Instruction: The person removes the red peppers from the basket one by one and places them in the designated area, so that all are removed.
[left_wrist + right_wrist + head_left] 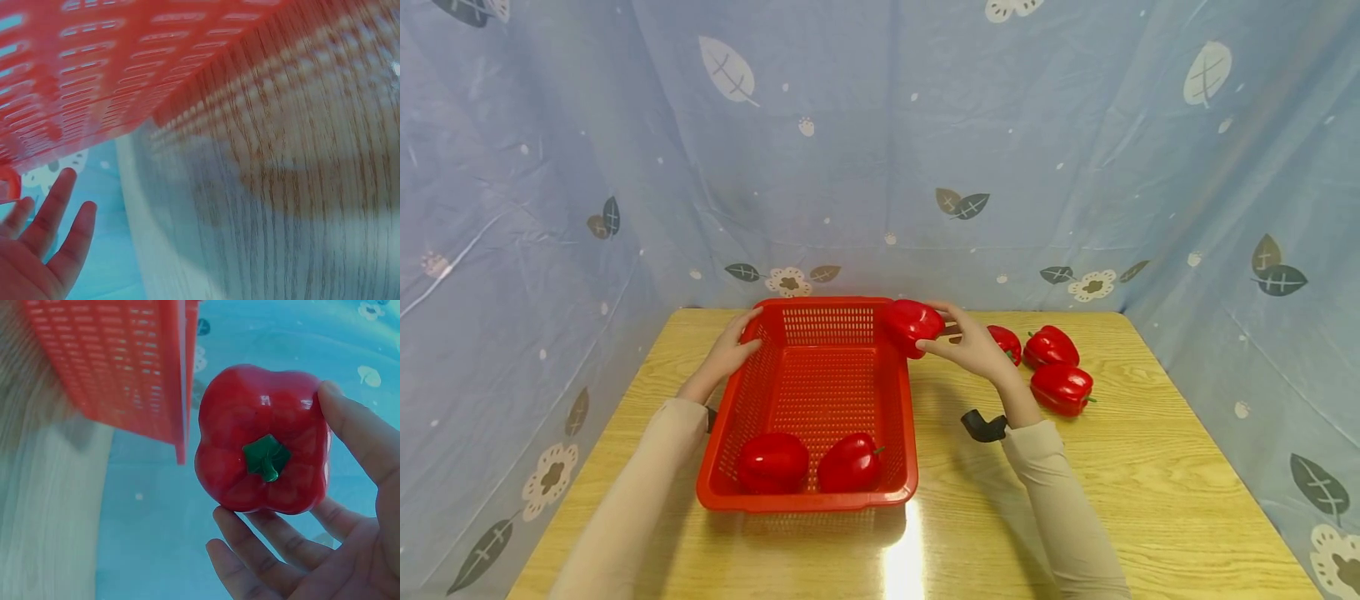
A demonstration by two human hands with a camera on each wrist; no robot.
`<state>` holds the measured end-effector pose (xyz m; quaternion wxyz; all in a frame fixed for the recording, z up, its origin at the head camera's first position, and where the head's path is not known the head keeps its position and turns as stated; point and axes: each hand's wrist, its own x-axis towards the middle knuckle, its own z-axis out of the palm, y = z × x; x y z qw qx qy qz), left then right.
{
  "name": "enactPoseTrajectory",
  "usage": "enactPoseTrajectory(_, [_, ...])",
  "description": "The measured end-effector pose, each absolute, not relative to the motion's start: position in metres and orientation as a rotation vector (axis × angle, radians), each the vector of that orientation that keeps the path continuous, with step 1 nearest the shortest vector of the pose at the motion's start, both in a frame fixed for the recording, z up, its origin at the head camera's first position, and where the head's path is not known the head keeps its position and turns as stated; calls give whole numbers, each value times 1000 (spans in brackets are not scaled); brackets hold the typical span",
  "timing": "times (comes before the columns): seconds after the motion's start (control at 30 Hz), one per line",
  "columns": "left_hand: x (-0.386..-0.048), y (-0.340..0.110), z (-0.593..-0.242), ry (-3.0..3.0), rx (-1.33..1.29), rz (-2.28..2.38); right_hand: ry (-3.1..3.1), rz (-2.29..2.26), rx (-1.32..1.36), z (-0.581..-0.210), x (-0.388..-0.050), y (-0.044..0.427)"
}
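Observation:
My right hand [973, 346] holds a red bell pepper [912, 323] at the far right corner of the red plastic basket [913, 454]. In the right wrist view the thumb and fingers are around that pepper, its green stem facing the camera. My left hand [728, 350] is at the basket's left rim, thumb over the rim side. The left wrist view shows its fingers [72, 247] extended and spread beside the basket's outer wall. Inside the basket, near its front, lie a red bell pepper [772, 463] and another bell pepper [850, 463] with its stem rightward.
Right of the basket, a bell pepper [1004, 343] partly hidden by the right hand, a bell pepper [1051, 347] and a bell pepper [1063, 389] lie together on the wooden table [1165, 500]. A blue patterned curtain [850, 167] encloses the table's back and sides.

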<state>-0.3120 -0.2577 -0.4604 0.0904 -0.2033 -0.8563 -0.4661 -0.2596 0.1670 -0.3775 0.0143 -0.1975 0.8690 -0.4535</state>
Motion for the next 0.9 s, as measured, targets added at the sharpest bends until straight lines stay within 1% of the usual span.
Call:
enactPoseTrajectory(0.1, [-311,-257,-459,-2560,-594,-1376,2728,-1406,-591,-380,-258,173])
enactPoseTrajectory(0.4, [-306,-252,-446,-2716,-431,-1331,2784,-1385,-533,-389,-251,188])
enactPoseTrajectory(0.9, [-305,-252,-446,-2717,-419,-1399,2803,-1334,-434,-407,-241,212])
